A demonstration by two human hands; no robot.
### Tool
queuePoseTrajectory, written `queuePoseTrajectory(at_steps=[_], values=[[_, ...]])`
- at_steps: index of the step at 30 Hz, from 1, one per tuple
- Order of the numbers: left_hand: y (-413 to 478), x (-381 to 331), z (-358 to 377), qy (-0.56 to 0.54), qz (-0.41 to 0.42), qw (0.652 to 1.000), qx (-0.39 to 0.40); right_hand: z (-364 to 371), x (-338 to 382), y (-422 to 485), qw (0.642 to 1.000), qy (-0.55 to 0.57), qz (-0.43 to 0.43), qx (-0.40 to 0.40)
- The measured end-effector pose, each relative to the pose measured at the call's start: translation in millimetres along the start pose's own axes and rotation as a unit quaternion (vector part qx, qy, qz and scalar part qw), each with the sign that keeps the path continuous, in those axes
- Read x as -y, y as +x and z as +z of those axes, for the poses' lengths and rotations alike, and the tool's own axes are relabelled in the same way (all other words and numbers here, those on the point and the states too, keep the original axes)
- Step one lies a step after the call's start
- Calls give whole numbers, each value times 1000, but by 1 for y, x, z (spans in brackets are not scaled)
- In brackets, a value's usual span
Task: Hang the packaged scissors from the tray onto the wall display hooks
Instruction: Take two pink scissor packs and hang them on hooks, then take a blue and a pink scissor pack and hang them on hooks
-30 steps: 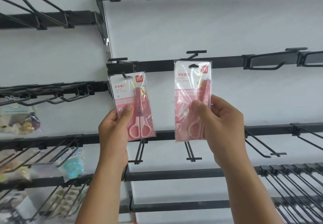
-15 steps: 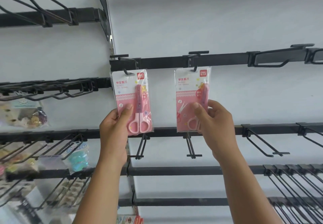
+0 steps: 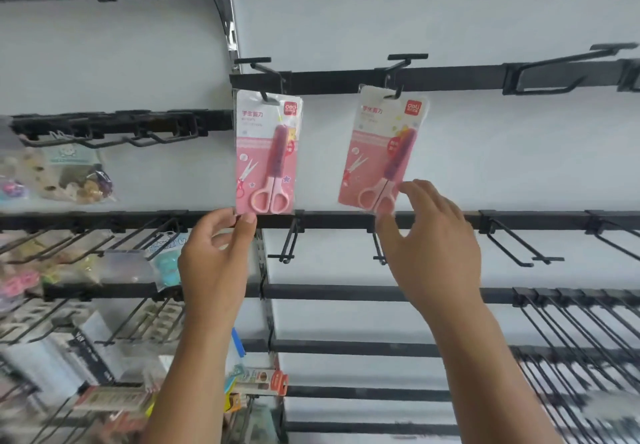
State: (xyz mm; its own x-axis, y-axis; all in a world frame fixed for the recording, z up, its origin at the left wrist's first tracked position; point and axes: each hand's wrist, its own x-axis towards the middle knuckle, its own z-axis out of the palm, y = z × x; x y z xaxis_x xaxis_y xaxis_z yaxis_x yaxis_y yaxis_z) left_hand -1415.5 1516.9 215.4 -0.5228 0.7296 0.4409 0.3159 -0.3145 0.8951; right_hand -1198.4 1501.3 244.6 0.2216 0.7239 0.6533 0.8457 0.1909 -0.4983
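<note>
Two pink packaged scissors hang on the wall display. The left pack (image 3: 266, 152) hangs straight from a black hook (image 3: 263, 95). The right pack (image 3: 381, 152) hangs tilted from the neighbouring hook (image 3: 396, 92). My left hand (image 3: 218, 256) is just under the left pack, thumb and fingertips apart at its bottom edge. My right hand (image 3: 433, 246) is spread below the right pack, its index fingertip at the pack's lower right corner. No tray is in view.
Black rails (image 3: 450, 78) carry bare hooks to the right (image 3: 512, 242) and below (image 3: 571, 332). Bags of small trinkets (image 3: 69, 173) hang at the left. More packaged goods (image 3: 263, 381) sit lower down.
Both packs have gone from my grip onto their hooks. Both hands slid down off the packs and opened; the right pack now hangs tilted.
</note>
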Motion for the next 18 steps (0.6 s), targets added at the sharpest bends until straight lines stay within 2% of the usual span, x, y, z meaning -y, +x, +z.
queuePoseTrajectory(at_steps=[6, 11, 18], values=[[-12, 20, -50, 122, 85, 988, 44, 24, 43, -54, 995, -66, -9, 71], [-15, 62, -107, 243, 187, 948, 90, 57, 86, -111, 986, -94, 12, 134], [-35, 143, -157, 379, 185, 887, 189, 114, 108, -178, 955, -138, 58, 254]])
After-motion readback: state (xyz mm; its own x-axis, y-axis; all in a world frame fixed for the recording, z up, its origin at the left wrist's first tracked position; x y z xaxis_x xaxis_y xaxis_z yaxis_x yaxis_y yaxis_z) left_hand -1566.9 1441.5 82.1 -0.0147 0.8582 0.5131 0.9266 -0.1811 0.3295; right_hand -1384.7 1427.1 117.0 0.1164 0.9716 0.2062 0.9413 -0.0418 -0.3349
